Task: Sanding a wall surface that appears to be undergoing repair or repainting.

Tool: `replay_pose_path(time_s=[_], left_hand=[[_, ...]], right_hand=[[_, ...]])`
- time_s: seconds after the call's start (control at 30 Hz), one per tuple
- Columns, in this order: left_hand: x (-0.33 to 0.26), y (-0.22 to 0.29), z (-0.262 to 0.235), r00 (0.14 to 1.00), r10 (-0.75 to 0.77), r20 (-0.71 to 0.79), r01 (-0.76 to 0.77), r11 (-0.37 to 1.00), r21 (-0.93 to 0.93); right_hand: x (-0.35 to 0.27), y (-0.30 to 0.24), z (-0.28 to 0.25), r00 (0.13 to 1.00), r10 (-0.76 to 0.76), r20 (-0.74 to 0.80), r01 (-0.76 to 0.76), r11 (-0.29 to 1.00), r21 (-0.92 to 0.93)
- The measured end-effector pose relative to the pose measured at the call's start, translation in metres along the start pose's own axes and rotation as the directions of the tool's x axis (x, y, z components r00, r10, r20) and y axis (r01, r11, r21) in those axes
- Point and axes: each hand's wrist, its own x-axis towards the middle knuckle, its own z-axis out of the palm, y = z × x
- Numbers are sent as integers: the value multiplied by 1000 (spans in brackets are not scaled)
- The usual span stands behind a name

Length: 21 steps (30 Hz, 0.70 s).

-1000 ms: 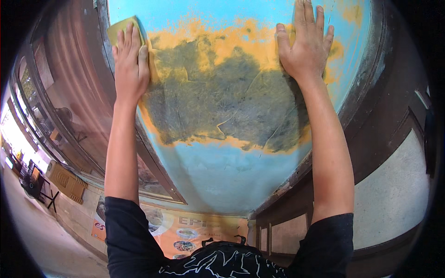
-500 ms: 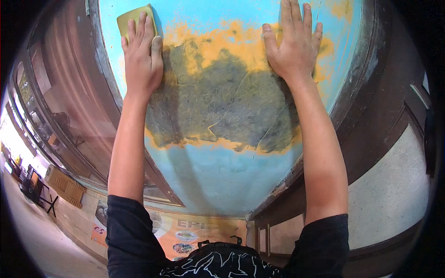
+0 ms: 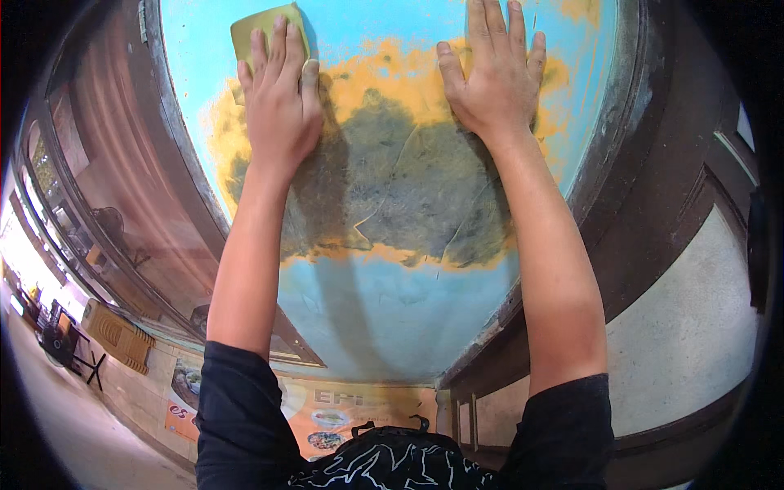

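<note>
A blue-painted wall panel (image 3: 392, 318) fills the middle, with a large worn patch (image 3: 408, 196) of grey bare surface ringed by orange. My left hand (image 3: 282, 106) presses a yellow-green sanding pad (image 3: 261, 28) flat against the panel at the patch's upper left; only the pad's top edge shows above my fingers. My right hand (image 3: 494, 73) lies flat on the panel at the patch's upper right, fingers spread, holding nothing. Both forearms reach up from the lower edge.
A dark brown frame (image 3: 621, 180) borders the panel on the right, beside a pale wall section (image 3: 686, 327). To the left runs a reddish wooden surface (image 3: 114, 163) with a metal edge. An orange poster (image 3: 359, 412) and furniture (image 3: 73, 343) show below.
Both hands have shifted right and slightly down in view. The left hand slid the pad along the patch's upper left edge, and the right stayed flat on the panel.
</note>
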Motion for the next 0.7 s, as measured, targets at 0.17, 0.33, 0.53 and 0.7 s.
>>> replay_pose_path(time_s=[0.17,0.33,0.53,0.7], left_hand=[[12,17,9,999,32,-40,-33,999,-8],[-29,48,6,996,-10,86,11,1000,-14],[10,57,13,999,32,33,-32,999,-7],[6,76,21,1000,25,-6,-25,1000,-14]], right_hand=[[-1,4,1,999,-25,-47,26,999,28],[-8,18,0,997,-56,-60,58,998,29],[-12,16,-5,1000,-13,20,12,999,48],[-13,24,-10,999,-42,-33,45,995,83]])
